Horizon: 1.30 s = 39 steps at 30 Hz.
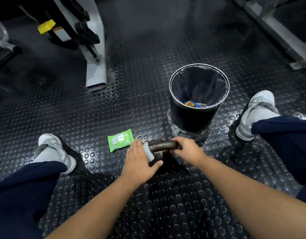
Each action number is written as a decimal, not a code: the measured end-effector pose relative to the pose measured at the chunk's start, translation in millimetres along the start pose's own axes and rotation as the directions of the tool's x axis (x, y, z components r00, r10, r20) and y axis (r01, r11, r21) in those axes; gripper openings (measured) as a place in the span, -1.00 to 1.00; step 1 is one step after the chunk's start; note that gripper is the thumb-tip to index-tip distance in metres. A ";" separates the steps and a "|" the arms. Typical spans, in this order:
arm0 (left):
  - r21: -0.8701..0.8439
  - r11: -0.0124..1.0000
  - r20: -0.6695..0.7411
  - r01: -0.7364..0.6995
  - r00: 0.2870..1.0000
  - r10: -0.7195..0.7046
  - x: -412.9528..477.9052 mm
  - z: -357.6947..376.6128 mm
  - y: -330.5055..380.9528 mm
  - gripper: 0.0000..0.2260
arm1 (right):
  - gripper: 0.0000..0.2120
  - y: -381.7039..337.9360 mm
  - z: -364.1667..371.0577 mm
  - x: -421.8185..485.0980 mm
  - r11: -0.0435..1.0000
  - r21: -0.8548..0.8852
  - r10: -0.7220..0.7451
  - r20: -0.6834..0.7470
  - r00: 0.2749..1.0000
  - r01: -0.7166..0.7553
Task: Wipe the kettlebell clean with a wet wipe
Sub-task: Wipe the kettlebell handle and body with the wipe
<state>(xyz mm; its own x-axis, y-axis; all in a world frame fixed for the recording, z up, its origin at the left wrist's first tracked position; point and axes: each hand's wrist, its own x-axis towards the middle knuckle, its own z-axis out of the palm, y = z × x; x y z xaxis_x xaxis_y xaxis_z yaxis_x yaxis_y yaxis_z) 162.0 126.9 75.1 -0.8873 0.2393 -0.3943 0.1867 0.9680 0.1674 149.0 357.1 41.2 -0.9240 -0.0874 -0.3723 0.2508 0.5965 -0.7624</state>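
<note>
A dark, speckled kettlebell [161, 147] stands on the studded rubber floor between my feet. Its handle runs left to right and its body is mostly hidden under my hands. My right hand [187, 149] grips the right end of the handle. My left hand [140, 161] lies with straight fingers over the left side of the handle, pressing a white wet wipe [148, 151] against the metal. A strip of the wipe shows beside my palm. A green pack of wet wipes [121, 141] lies flat on the floor just left of the kettlebell.
A black waste bin [198, 99] with a plastic liner and some wrappers inside stands just behind the kettlebell. My grey shoes [52, 150] [257, 114] flank the spot. A grey gym machine leg [97, 66] reaches the floor at the back left, another frame [286, 37] at the back right.
</note>
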 end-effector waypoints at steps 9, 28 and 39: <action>0.197 0.964 -0.005 -0.179 0.983 0.184 6.5 -4.9 50.9 0.15 | -0.70 0.4 1.1 0.4 0.999 -0.031 -0.012 -0.017 1.000 0.011; 0.040 0.999 0.040 -0.004 0.999 0.003 2.1 -14.9 20.1 0.25 | -0.74 3.4 2.3 0.9 1.000 0.013 -0.011 -0.002 1.000 0.011; 0.285 0.876 0.095 -0.389 0.921 0.378 18.2 -4.8 73.8 0.24 | -0.81 -3.2 -1.9 -1.5 0.998 0.028 -0.049 -0.033 0.998 0.050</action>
<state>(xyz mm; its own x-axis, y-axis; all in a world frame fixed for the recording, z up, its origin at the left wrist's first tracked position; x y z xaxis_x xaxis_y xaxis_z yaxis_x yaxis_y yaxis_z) 157.6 202.4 84.7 -0.7065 0.5936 -0.3853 0.6291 0.7762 0.0421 149.0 356.9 45.2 -0.9441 -0.0906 -0.3168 0.2121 0.5687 -0.7947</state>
